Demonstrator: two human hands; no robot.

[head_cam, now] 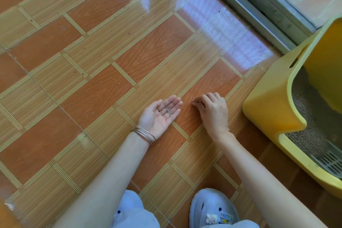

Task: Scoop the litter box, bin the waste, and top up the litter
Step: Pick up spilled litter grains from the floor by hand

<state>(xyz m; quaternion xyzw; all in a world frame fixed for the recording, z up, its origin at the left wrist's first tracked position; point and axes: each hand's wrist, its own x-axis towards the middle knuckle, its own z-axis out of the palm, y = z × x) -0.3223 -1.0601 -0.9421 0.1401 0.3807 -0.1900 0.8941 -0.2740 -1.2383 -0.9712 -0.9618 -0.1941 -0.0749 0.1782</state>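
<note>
Home interior, glossy tiled floor [111, 52], sliding door track [249, 5], yellow litter box [273, 105]

Floor [92, 98] fills the view. Litter box [273, 105] stands at the right edge, just in front of the door track [246, 5] that runs along the far right. Litter [307, 131] lies inside the box; a slotted grille [331, 163] sits at its near end. Left hand [161, 114] rests palm-up on the floor, left of the box, with a few litter grains [166, 111] in the palm. Right hand [212, 109] is just right of it, between left hand and box, fingertips down at the floor. Bangles [144, 135] sit on the left wrist. Two shoes [212, 207] are nearest the camera, behind both hands.
</note>
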